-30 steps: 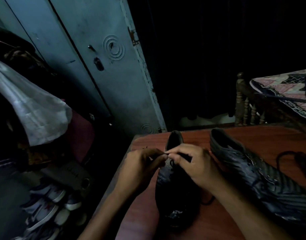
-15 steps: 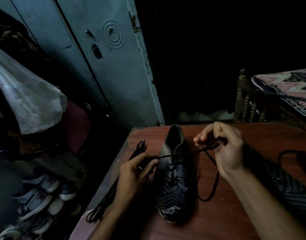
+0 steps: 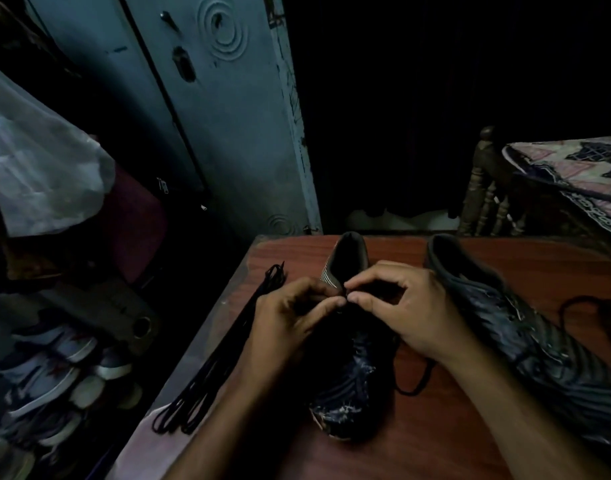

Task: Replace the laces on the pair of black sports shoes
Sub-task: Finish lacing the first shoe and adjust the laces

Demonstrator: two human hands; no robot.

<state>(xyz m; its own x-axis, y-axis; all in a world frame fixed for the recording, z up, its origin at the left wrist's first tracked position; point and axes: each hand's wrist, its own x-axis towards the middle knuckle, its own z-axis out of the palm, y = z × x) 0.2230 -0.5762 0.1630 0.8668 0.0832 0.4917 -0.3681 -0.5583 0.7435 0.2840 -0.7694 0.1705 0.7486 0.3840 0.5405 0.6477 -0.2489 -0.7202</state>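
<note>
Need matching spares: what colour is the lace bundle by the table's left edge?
Black, as far as the dim head view shows: the lace bundle lies on the table.

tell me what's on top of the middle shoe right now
Both hands sit over the middle shoe: the left hand and right hand meet fingertip to fingertip near its collar. What they pinch is too dark to make out, and the eyelets beneath are covered.
</note>
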